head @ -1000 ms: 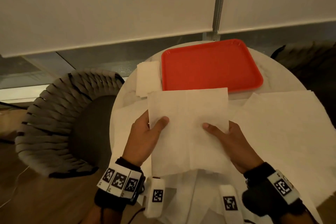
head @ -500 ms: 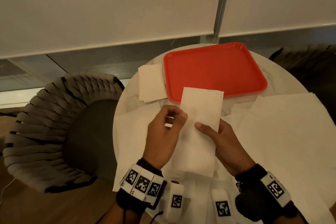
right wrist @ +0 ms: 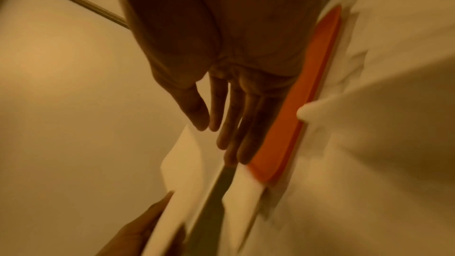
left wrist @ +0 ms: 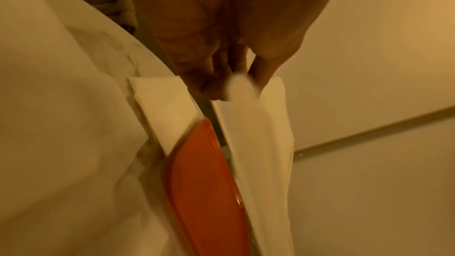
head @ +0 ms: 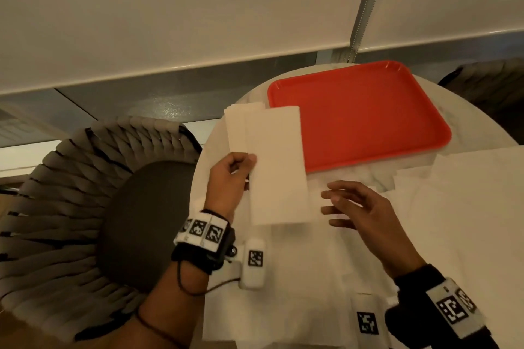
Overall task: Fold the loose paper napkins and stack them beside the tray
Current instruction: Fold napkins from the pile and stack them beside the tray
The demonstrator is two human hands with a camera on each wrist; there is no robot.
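My left hand (head: 241,167) pinches the left edge of a folded white napkin (head: 276,167), held in the air above the table between thumb and fingers (left wrist: 261,73). The napkin (left wrist: 258,143) hangs over the near left corner of the red tray (head: 363,116). A stack of folded napkins (head: 238,122) lies on the table just left of the tray (left wrist: 202,182), partly hidden by the held one. My right hand (head: 348,204) hovers to the right of the napkin, fingers (right wrist: 229,124) straight and empty. Loose unfolded napkins (head: 453,207) cover the near and right part of the table.
The round white table (head: 465,110) stands against a window ledge with a drawn blind. A woven grey chair (head: 85,207) sits to the left, another dark chair (head: 487,79) at the far right. White sensor pods (head: 253,263) hang at my wrists.
The napkin went from half-folded in both hands to a narrow folded strip. My right hand let go of it. My left hand carried it left and away, toward the stack.
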